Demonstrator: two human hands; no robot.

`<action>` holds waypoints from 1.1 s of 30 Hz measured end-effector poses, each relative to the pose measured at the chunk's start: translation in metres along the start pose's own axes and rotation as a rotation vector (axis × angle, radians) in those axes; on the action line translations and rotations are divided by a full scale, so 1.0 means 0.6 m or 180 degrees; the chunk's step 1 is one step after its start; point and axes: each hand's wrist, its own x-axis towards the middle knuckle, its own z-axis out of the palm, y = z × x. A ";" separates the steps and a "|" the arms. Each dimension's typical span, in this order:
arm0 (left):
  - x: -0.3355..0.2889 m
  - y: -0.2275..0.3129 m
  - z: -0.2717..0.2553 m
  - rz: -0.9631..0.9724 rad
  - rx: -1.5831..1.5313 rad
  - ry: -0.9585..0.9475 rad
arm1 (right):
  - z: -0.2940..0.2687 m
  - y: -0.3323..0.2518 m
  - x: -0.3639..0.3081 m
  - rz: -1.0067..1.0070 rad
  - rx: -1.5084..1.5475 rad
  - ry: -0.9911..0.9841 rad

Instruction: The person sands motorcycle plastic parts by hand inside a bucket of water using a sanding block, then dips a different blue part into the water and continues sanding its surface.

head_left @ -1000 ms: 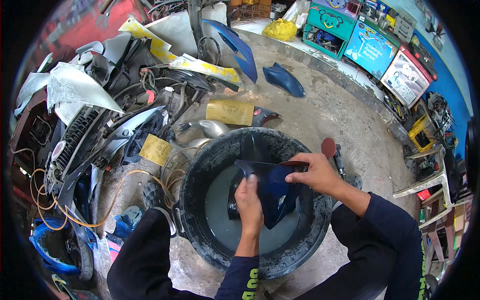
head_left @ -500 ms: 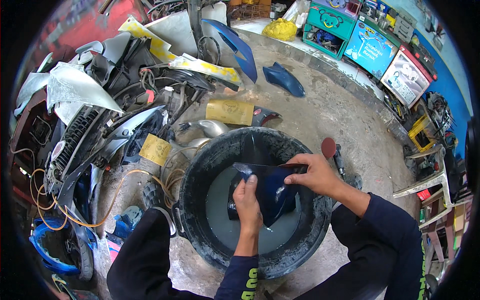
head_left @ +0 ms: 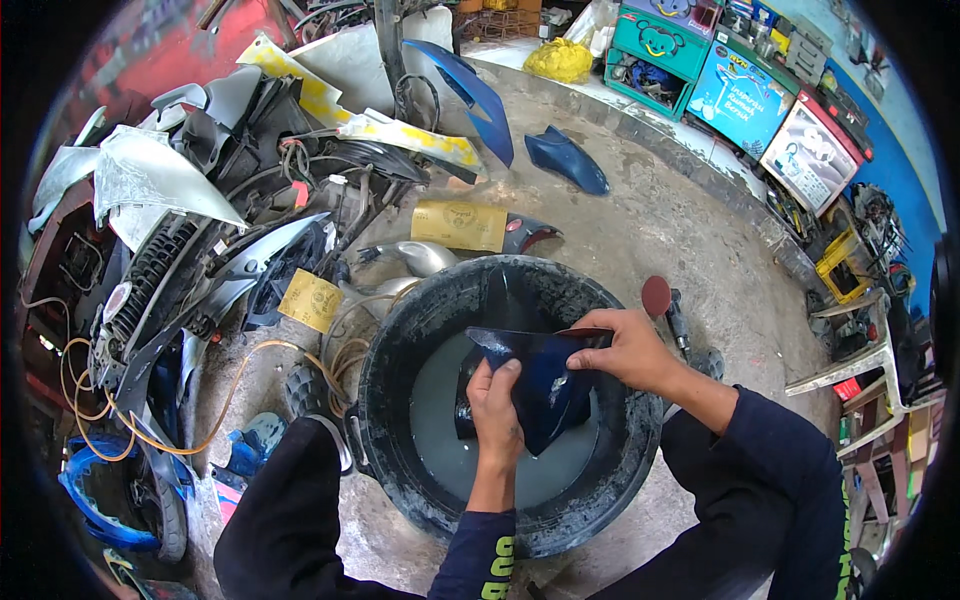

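Note:
A glossy dark blue motorcycle body panel (head_left: 545, 385) is held over a black tub (head_left: 385, 440) of cloudy water. My left hand (head_left: 494, 405) grips its left side, thumb lying on the near face. At the panel's upper right corner is my right hand (head_left: 635, 350), fingers behind and thumb in front. A thin reddish-brown edge shows under the right fingers; I cannot make out what it is. Another dark piece (head_left: 465, 400) shows behind the panel, low in the tub.
Motorcycle fairings (head_left: 160, 180) and a shock absorber (head_left: 150, 275) are heaped at left. Sandpaper sheets (head_left: 460, 224) lie beyond the tub, near a blue panel (head_left: 568, 160). A sander with a round red pad (head_left: 657, 295) stands right of the tub. A hose (head_left: 240, 350) coils at left.
My left hand has shifted slightly down and right on the panel, and its thumb lies a little farther right. The panel's tilt and glare differ slightly. My right hand has barely moved.

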 end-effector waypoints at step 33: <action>0.004 -0.001 -0.001 -0.0343 -0.0520 0.0230 | 0.011 -0.007 -0.007 0.0272 -0.0109 -0.0037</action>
